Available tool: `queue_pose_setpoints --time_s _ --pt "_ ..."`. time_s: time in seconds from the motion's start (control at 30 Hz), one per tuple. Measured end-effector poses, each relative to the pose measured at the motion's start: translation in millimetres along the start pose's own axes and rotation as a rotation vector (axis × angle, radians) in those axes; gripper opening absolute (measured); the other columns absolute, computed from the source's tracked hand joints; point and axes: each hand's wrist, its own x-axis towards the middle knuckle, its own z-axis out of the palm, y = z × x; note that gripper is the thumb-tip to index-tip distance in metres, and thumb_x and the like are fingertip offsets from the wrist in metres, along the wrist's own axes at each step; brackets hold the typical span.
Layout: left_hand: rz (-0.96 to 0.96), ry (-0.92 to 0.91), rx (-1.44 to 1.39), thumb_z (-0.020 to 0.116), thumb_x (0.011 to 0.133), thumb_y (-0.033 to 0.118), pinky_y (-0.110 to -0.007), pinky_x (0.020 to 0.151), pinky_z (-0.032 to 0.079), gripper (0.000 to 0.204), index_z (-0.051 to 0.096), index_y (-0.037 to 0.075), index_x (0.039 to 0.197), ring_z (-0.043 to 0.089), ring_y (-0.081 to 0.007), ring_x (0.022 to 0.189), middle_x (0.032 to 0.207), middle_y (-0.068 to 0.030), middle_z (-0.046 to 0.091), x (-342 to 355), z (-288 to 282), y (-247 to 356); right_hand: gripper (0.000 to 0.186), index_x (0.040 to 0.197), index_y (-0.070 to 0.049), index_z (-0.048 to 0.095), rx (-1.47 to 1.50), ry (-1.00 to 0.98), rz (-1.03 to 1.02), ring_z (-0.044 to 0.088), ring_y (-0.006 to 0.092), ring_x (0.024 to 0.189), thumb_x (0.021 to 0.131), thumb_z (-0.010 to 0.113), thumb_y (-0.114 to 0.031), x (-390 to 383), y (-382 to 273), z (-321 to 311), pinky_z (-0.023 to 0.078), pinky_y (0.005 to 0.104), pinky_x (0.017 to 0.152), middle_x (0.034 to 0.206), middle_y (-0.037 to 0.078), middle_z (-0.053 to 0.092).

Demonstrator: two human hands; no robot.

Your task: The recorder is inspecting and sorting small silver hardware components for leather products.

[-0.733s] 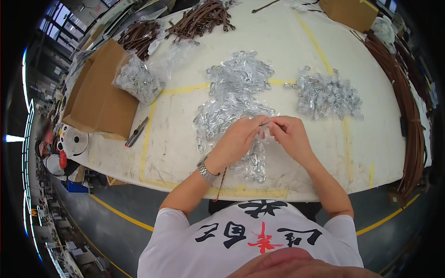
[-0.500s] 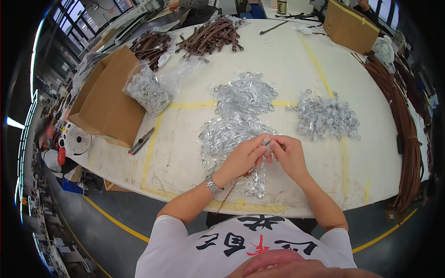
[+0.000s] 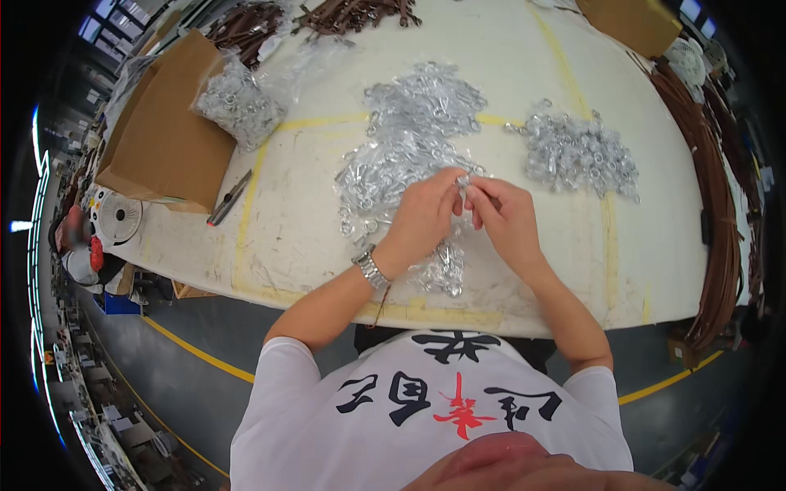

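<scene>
My left hand [image 3: 426, 214] and my right hand [image 3: 505, 214] meet above the near part of the table, fingers pinched together. Between their fingertips is a small silver metal clasp [image 3: 463, 182], partly hidden, with what looks like clear plastic about it. Under and beyond my hands spreads a long heap of silver metal clasps in clear plastic [image 3: 393, 164]. A smaller heap of similar wrapped clasps [image 3: 581, 151] lies to the right. A thin reddish cord [image 3: 382, 301] hangs by my left wrist, its upper end hidden.
At the left lie an open cardboard box [image 3: 168, 131], a bulging clear bag of metal parts [image 3: 239, 105] and a box cutter [image 3: 230, 197]. Brown straps [image 3: 360, 12] are piled at the back. Long brown strips [image 3: 708, 188] line the right edge. A small fan [image 3: 119, 214] stands beyond the left edge.
The whole view has tipped, so the table and heaps appear higher in the picture. My hands stay together at the clasp, with small shifts of the fingers.
</scene>
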Motion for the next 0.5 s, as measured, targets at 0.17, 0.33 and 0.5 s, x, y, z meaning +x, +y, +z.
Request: queue_pose_setpoints --time_s 0.17,0.33,0.5 --pt "-0.277 -0.074 -0.142 0.053 0.107 0.011 -0.022 0.053 0.037 0.025 0.069 0.002 0.124 0.042 -0.0019 0.057 0.074 0.0022 0.064 7 -21 4 0.019 0.114 0.001 0.075 -0.339 0.188 -0.02 0.068 0.0182 0.07 0.097 0.069 -0.006 31 0 -65 0.055 0.0321 0.064 0.088 0.01 0.073" --pt "-0.31 -0.035 -0.347 0.057 0.106 0.013 -0.024 0.055 0.04 0.022 0.074 0.002 0.114 0.049 -0.0035 0.06 0.071 0.0018 0.065 12 -27 -3 0.028 0.117 -0.01 0.074 -1.01 0.191 -0.32 0.065 0.0326 0.114 0.091 0.069 -0.003 61 -4 -79 0.054 0.0441 0.094 0.117 0.01 0.07" --pt "-0.332 -0.049 -0.419 0.058 0.106 0.013 -0.021 0.054 0.036 0.021 0.074 0.002 0.11 0.046 -0.001 0.06 0.072 0.003 0.065 9 -22 -8 0.022 0.111 -0.009 0.075 -1.32 -0.023 -0.296 0.068 0.0323 0.107 0.09 0.073 -0.017 130 44 -32 0.057 0.0455 0.089 0.111 0.012 0.071"
